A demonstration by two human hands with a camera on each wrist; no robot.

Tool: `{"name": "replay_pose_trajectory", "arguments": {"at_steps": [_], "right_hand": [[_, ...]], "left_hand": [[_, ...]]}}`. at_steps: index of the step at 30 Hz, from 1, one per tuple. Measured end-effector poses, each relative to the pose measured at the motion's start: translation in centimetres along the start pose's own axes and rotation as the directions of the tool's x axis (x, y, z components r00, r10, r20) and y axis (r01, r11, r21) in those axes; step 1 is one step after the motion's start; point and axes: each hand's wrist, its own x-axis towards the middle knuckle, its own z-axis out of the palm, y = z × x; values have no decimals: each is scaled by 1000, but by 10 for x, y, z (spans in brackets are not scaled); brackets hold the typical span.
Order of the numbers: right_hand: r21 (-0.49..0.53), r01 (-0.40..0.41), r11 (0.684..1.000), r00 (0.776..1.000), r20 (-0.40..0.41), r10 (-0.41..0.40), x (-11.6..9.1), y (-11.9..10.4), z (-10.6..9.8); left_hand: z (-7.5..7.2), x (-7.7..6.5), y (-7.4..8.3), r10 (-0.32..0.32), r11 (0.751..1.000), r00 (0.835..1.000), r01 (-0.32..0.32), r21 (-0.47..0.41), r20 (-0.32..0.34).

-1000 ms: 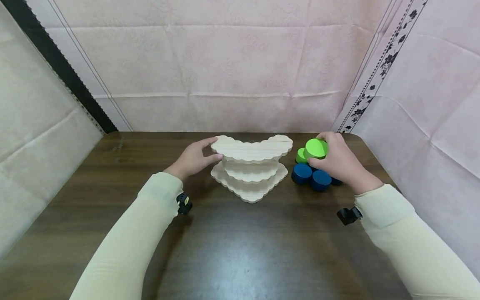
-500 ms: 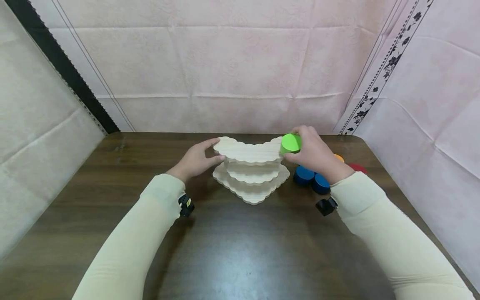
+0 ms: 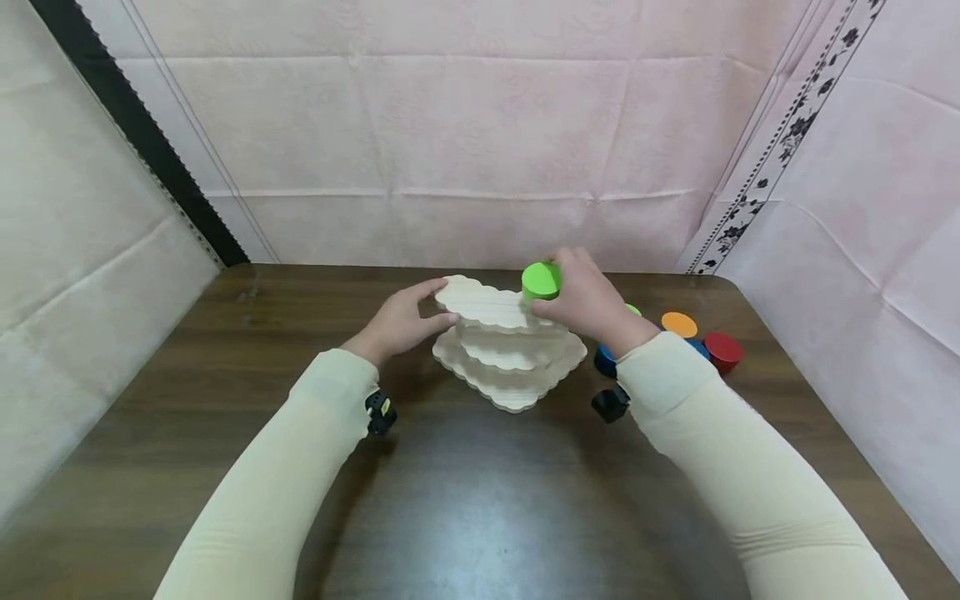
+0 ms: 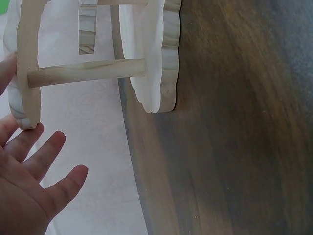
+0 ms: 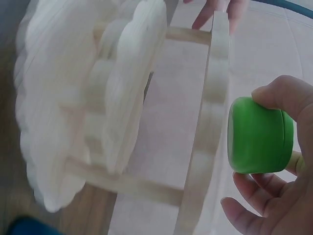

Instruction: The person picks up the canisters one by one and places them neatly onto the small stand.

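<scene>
A pale wooden tiered stand (image 3: 506, 358) with scalloped shelves, joined by wooden dowels (image 4: 88, 72), stands near the back of the table. My left hand (image 3: 397, 327) grips the left edge of its top shelf (image 3: 487, 304) between thumb and fingers; the spread outer fingers show in the left wrist view. My right hand (image 3: 588, 302) pinches a small round green jar (image 5: 259, 137) with a lid seam. In the right wrist view the jar is just off the top shelf's upper face, with a narrow gap.
Right of the stand, partly behind my right forearm, sit an orange jar (image 3: 678, 323), a red jar (image 3: 723, 352), several blue jars (image 3: 605, 360) and another green one (image 3: 633, 309). Pale cloth walls (image 3: 480, 133) enclose the dark wooden table (image 3: 480, 508) at the back and sides.
My right hand has carried the green jar leftward from the group of jars to over the top shelf. The orange and red jars have come into sight. My left hand keeps its grip.
</scene>
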Motion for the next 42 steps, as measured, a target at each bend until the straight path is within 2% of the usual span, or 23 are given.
{"name": "replay_pose_trajectory", "arguments": {"at_steps": [14,25,33,42], "right_hand": [[-66,70,995,997,-42,-72,22,-22,27],[-120,119,986,992,-31,-123,33,-36,35],[-78,104,992,994,-9,-105,38,-41,42],[10,85,996,996,27,-86,43,-52,49]], "left_hand": [[1,2,-2,30,999,999,-30,10,-16],[-1,1,-2,50,999,999,-50,-4,-21],[1,2,0,23,1000,1000,-23,1,-12],[-1,0,1,22,1000,1000,-23,-13,-8]]}}
